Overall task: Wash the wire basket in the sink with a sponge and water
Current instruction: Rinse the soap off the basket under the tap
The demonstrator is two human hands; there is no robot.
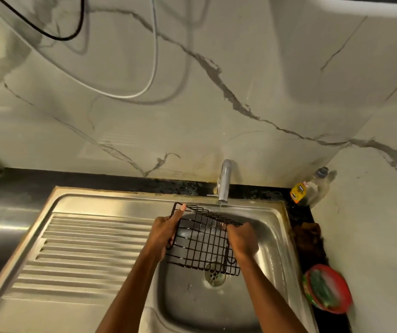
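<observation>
Both arms reach forward over the sink (pixel 274 236) — the left hand (pixel 166 233) and right hand (pixel 242 239) each grip a side of the wire basket (pixel 202 243), held tilted under the tap (pixel 224 181). The yellow label on the bottle (pixel 299 192) is too blurred to read.

Only the person's two forearms and hands show, reaching in from the bottom edge. Both arms are bare from where they come into sight down to the wrists: no sleeve, no cuff. The left hand (pixel 166 233) wears no glove, and no ring, watch or band shows on it or its wrist. The right hand (pixel 242 239) is likewise ungloved, its wrist plain. The forearms are slender and the wide lens stretches them long. On the left thumb the nail is short and pale; the right hand shows mostly its back and knuckles
</observation>
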